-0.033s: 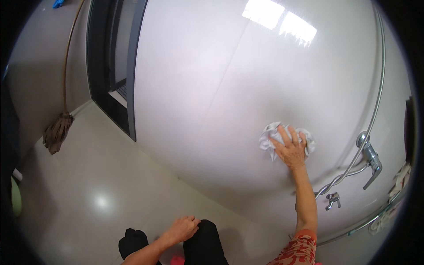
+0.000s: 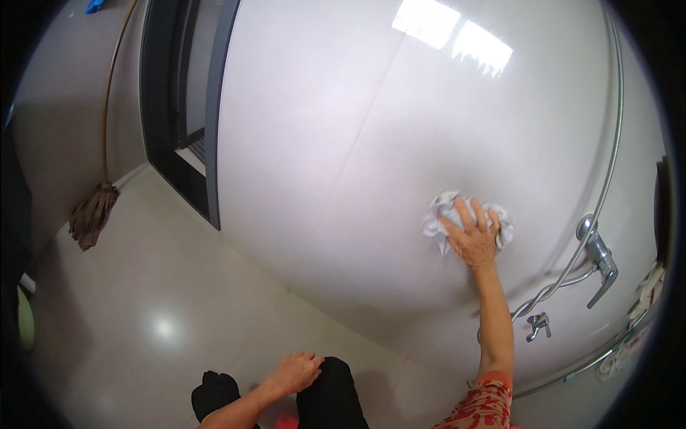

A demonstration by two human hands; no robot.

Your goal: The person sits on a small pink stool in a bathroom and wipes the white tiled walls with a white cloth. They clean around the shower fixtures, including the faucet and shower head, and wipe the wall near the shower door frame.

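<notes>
My right hand (image 2: 474, 236) presses a crumpled white cloth (image 2: 437, 218) against the glossy pale wall (image 2: 321, 136). Its fingers are spread over the cloth, which bulges out on both sides of the hand. Lower down, my left hand (image 2: 300, 370) rests at my black-trousered knee (image 2: 332, 390), holding nothing; its fingers lie loosely, and their tips are hard to make out.
To the right, a chrome mixer tap (image 2: 600, 257) with a metal shower hose (image 2: 614, 129) is fixed to the wall, above a small valve (image 2: 539, 327). A string mop (image 2: 95, 214) leans at the left by a dark door frame (image 2: 213, 143). Pale floor (image 2: 164, 286) stretches below.
My right hand and the cloth have shifted slightly up and to the right along the wall. My left hand stays at the knee.
</notes>
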